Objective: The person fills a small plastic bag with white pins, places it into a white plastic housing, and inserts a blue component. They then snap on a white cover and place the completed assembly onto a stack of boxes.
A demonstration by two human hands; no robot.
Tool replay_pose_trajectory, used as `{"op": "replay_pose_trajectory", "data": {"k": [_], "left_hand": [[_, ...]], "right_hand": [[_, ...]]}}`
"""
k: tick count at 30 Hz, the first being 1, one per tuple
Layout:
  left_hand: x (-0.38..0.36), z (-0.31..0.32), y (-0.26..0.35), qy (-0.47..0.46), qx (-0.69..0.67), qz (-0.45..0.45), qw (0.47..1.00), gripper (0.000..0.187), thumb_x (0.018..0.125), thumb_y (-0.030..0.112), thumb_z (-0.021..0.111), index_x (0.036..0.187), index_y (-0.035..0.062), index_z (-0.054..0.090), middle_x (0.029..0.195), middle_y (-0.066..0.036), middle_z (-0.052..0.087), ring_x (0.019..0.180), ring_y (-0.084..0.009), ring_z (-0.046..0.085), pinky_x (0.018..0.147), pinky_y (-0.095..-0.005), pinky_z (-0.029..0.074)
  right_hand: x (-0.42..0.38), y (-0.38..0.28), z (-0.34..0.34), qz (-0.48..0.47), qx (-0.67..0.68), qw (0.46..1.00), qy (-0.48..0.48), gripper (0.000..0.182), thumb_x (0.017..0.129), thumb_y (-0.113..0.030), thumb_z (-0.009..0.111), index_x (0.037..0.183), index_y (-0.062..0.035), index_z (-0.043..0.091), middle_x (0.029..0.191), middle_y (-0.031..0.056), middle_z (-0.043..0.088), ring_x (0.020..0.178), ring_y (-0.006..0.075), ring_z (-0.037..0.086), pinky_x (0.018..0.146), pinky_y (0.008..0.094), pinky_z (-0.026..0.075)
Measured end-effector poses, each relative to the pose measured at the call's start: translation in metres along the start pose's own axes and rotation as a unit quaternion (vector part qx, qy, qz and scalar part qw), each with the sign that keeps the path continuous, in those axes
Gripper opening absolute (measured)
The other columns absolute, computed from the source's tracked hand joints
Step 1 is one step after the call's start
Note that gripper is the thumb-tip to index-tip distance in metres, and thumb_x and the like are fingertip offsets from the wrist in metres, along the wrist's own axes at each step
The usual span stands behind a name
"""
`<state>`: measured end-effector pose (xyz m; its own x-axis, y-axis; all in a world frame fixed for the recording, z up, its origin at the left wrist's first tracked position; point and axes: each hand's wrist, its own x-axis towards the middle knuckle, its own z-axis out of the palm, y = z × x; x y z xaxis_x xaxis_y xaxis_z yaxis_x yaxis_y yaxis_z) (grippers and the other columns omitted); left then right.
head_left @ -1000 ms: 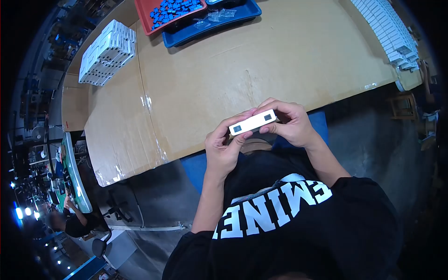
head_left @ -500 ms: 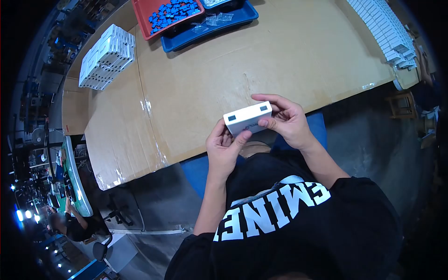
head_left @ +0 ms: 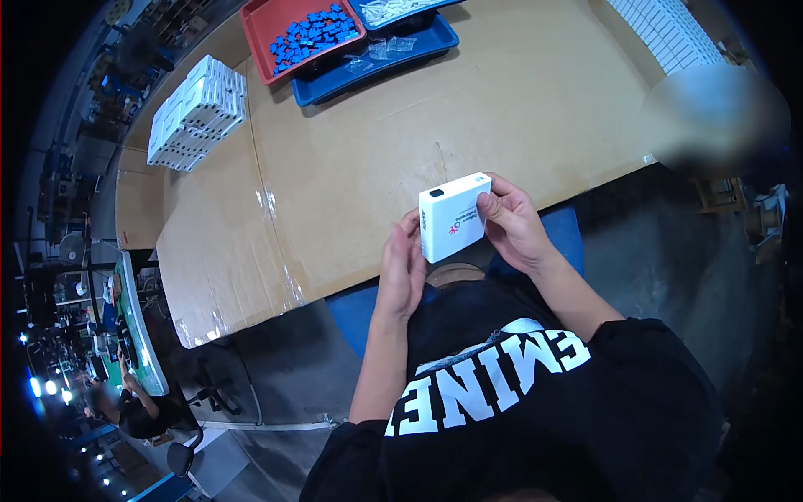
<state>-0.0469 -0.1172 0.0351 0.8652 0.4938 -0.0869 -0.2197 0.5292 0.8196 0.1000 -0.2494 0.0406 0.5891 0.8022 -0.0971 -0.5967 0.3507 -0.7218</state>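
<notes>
A white box point(head_left: 456, 219) with a small printed logo and a black patch at one top corner is held up over the table's front edge. My right hand point(head_left: 514, 222) grips its right side, thumb on the printed face and fingers behind. Along the box's left side is my left hand point(head_left: 403, 268), its fingers partly behind the box and somewhat blurred; whether it bears any of the box's weight I cannot make out.
On the cardboard-covered table point(head_left: 351, 184), white boxes are stacked at the left point(head_left: 199, 113). A red tray point(head_left: 259, 42) of blue parts and a blue tray point(head_left: 326, 88) stand at the back. More white boxes point(head_left: 665, 33) are at the right. A blurred round shape point(head_left: 715, 121) hides the right corner.
The box has been turned so its printed face shows more. My left thumb has come off that face. A blurred round shape has appeared at the right.
</notes>
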Motion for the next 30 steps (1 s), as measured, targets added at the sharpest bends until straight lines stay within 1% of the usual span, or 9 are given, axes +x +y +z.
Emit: {"op": "replay_pose_trajectory", "data": {"k": [2,6,8,10,14,19,22,27,30], "left_hand": [[0.002,0.011,0.01,-0.016,-0.087,-0.193,0.977,0.055,0.11,0.042,0.051,0.14,-0.0046,0.052,0.126,-0.019,0.067,0.103,-0.0255,0.071,0.093,-0.0359,0.057],[-0.004,0.003,-0.009,-0.158,-0.15,-0.195,0.956,0.055,0.107,0.034,0.056,0.149,0.0009,0.043,0.133,-0.02,0.062,0.106,-0.0276,0.07,0.091,-0.0424,0.06],[-0.006,0.009,-0.015,-0.157,-0.248,-0.179,0.939,0.052,0.105,0.026,0.06,0.148,0.0016,0.044,0.134,-0.017,0.062,0.108,-0.0272,0.07,0.091,-0.0441,0.06],[-0.004,0.024,-0.006,0.044,-0.163,-0.112,0.979,0.041,0.104,0.018,0.064,0.138,-0.0006,0.053,0.127,-0.014,0.067,0.108,-0.0251,0.07,0.094,-0.0449,0.058],[0.006,0.018,-0.01,0.176,0.094,0.035,0.979,0.03,0.099,0.006,0.069,0.127,-0.0008,0.061,0.123,-0.01,0.068,0.113,-0.02,0.066,0.093,-0.0381,0.058],[-0.001,0.028,-0.03,0.104,0.393,0.16,0.899,0.042,0.093,0.006,0.074,0.129,-0.009,0.058,0.135,-0.019,0.057,0.12,-0.0283,0.063,0.098,-0.0344,0.052],[-0.001,0.025,-0.039,0.006,0.451,0.166,0.877,0.073,0.083,0.014,0.083,0.143,-0.0061,0.046,0.148,-0.024,0.043,0.137,-0.0405,0.048,0.112,-0.0443,0.042],[0.002,0.049,-0.032,-0.045,0.402,0.127,0.906,0.071,0.09,0.005,0.074,0.153,-0.0004,0.042,0.151,-0.021,0.044,0.135,-0.0352,0.052,0.109,-0.0426,0.046],[0.007,0.059,-0.034,-0.059,0.412,0.07,0.907,0.063,0.095,0.003,0.066,0.154,0.0002,0.043,0.14,-0.017,0.058,0.117,-0.0253,0.065,0.103,-0.0389,0.051]], "right_hand": [[0.0,-0.003,0.003,-0.005,0.009,1.0,-0.004,0.032,0.104,-0.021,0.066,0.128,-0.0004,0.064,0.115,0.0076,0.073,0.095,0.0089,0.069,0.082,0.0232,0.055],[0.0,-0.015,0.014,0.067,-0.086,0.993,-0.044,0.047,0.106,-0.024,0.063,0.146,-0.0011,0.055,0.131,0.012,0.07,0.107,0.0113,0.068,0.092,0.0263,0.054],[0.004,-0.002,0.016,-0.069,-0.204,0.976,-0.002,0.047,0.108,-0.027,0.059,0.146,-0.0007,0.055,0.138,0.0144,0.066,0.119,0.0145,0.065,0.098,0.0291,0.053],[0.005,0.0,0.006,-0.075,-0.193,0.978,0.0,0.043,0.11,-0.025,0.054,0.145,-0.0001,0.055,0.139,0.0142,0.064,0.126,0.0176,0.062,0.101,0.0306,0.052],[-0.008,0.003,0.003,-0.05,-0.198,0.978,0.051,0.046,0.107,-0.017,0.059,0.147,0.0017,0.05,0.14,0.0141,0.062,0.127,0.0186,0.06,0.105,0.0339,0.051],[-0.009,0.026,0.02,-0.113,-0.279,0.953,-0.036,0.096,0.093,-0.013,0.079,0.163,0.0039,0.016,0.157,0.0206,0.041,0.138,0.024,0.05,0.113,0.0381,0.046],[0.005,0.019,-0.001,-0.145,-0.397,0.906,-0.013,0.088,0.091,-0.023,0.08,0.156,0.0097,0.031,0.147,0.0296,0.05,0.141,0.0343,0.049,0.118,0.038,0.039],[0.003,-0.032,-0.025,-0.058,-0.251,0.966,-0.018,0.099,0.09,-0.008,0.078,0.168,-0.0155,0.018,0.152,0.016,0.045,0.14,0.0243,0.048,0.116,0.0406,0.042],[0.011,-0.057,-0.075,-0.124,-0.293,0.947,0.04,0.103,0.084,0.005,0.069,0.168,-0.0195,0.016,0.153,0.0131,0.043,0.139,0.0226,0.047,0.114,0.0398,0.042]]}}
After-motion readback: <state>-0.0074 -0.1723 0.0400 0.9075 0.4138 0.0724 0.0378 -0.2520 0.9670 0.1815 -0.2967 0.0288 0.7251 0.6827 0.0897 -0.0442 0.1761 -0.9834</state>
